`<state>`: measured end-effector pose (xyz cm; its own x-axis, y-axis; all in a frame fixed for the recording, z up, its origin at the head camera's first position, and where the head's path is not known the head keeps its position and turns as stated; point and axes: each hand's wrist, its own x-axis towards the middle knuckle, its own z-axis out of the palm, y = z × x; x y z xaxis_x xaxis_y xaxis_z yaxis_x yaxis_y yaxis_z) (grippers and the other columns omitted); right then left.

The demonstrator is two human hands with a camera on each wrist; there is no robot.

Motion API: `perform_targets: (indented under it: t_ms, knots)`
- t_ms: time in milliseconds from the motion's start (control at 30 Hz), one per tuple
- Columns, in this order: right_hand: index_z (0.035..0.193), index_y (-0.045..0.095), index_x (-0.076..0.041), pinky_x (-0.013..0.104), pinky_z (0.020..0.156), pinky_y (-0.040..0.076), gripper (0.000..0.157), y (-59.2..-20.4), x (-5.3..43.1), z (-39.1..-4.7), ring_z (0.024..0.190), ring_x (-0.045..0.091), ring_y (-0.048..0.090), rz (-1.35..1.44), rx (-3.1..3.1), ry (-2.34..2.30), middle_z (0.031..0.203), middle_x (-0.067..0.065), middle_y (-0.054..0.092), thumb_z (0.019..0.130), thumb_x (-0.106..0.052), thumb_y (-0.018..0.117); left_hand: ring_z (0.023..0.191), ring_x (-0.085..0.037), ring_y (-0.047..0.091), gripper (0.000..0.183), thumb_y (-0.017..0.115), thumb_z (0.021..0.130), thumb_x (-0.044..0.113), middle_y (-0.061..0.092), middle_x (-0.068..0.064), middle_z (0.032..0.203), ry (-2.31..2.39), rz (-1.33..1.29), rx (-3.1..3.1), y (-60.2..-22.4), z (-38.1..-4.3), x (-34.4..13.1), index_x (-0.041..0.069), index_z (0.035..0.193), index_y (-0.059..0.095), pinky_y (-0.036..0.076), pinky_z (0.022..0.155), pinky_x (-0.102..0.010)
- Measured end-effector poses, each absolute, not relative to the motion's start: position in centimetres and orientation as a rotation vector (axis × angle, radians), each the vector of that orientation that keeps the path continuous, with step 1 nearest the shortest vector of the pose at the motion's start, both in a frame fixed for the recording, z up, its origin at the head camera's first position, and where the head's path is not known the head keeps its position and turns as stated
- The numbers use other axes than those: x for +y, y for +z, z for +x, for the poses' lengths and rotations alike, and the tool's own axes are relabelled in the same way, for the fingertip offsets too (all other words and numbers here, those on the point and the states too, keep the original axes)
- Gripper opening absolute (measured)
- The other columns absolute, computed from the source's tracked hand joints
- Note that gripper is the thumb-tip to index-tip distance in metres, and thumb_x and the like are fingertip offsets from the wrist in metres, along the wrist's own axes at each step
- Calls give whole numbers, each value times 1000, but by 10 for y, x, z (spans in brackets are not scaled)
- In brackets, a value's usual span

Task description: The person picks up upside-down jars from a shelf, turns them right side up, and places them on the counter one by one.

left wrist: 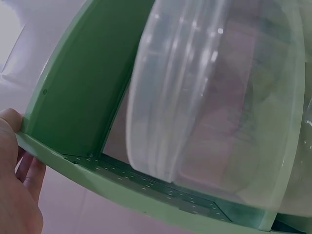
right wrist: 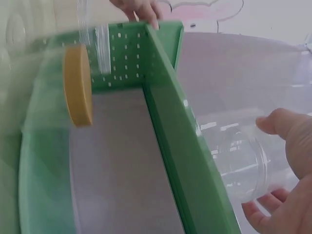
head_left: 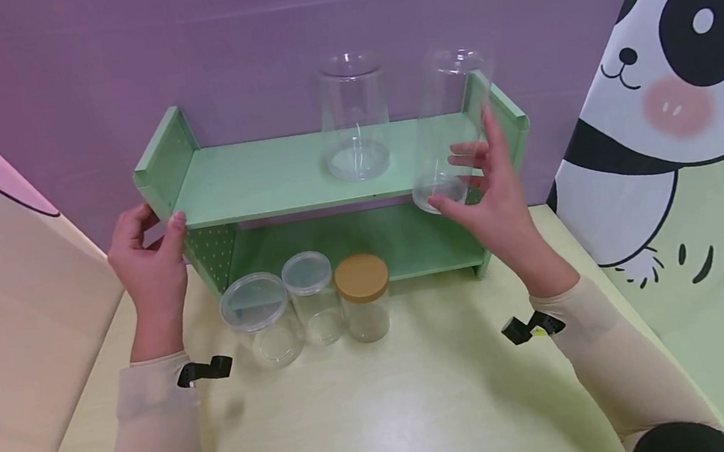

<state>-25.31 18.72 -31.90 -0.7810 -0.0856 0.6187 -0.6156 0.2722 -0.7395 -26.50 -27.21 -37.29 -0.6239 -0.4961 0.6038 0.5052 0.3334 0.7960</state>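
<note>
My right hand holds a tall clear jar near its base, thumb in front and fingers on its right side. The jar leans slightly, at the right front of the upper board of a green two-tier shelf. Whether its base touches the board, I cannot tell. Another tall clear jar stands upright on that board, left of the held one. My left hand grips the shelf's left side panel, its thumb at the front edge; in the left wrist view, fingers show around the panel's edge.
On the table before the shelf stand a wide jar with a clear lid, a narrower clear-lidded jar and a jar with a tan lid. A purple backdrop hangs behind; printed panels flank the table.
</note>
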Motion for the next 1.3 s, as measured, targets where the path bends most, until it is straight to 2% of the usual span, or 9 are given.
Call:
perform_targets:
  t_ms: [167,333,500,633,733,967,1067,1167,1300]
  knots:
    - [179,10,-24,34,114,51,129,-329,184,-235,140,35,57,812,-2043,1598,146,28,54,84,16,87,115,-15,70,33,83,98,6,71,11,111,-1454,-15,-1731,-369,-261,-272,7,132,80,61,92,-21]
    - [179,9,-23,31,110,54,133,-346,178,-222,140,26,57,924,-2092,1581,144,24,56,81,19,88,114,-14,71,36,84,98,6,71,10,113,-1467,-26,-1741,-367,-259,-272,9,134,80,60,92,-20]
    - [178,10,-15,31,108,57,133,-365,170,-215,137,37,59,1022,-2078,1569,142,25,57,77,21,89,118,-15,69,40,83,100,8,68,10,120,-1453,0,-1772,-365,-255,-269,13,139,78,60,95,-21]
    - [177,11,-12,32,106,58,132,-375,164,-211,136,40,59,1079,-2073,1576,141,25,58,77,20,90,124,-14,63,36,76,103,9,62,6,128,-1435,82,-1703,-354,-243,-256,9,139,72,51,108,-25]
    - [177,14,-13,34,107,58,131,-381,161,-207,135,36,60,1091,-2079,1599,142,22,60,76,18,92,125,-14,59,29,69,103,6,60,2,127,-1460,101,-1561,-341,-233,-242,7,131,69,45,109,-28]
    - [176,16,-13,37,108,58,130,-399,150,-198,136,28,61,1159,-2092,1622,143,22,61,76,15,94,110,-23,65,16,69,99,-2,69,-4,110,-1668,-357,-1451,-327,-218,-197,-2,115,72,49,97,-30]
    - [177,16,-18,38,109,58,132,-406,144,-194,135,27,62,1195,-2096,1625,142,21,61,76,15,94,114,-25,66,31,73,101,9,71,-8,118,-1786,-625,-1676,-324,-208,-173,-7,126,68,51,101,-30]
    - [177,16,-18,40,109,58,132,-411,138,-191,134,28,63,1225,-2101,1649,142,21,61,76,13,95,126,-27,63,64,79,103,39,68,-9,132,-1788,-825,-1941,-322,-200,-151,-7,143,58,50,110,-35]
    - [176,16,-15,42,112,57,130,-414,133,-186,137,30,61,1235,-2125,1701,144,18,61,77,13,95,132,-28,61,99,81,92,70,63,-10,144,-1797,-950,-2120,-320,-196,-130,0,155,50,50,114,-46]
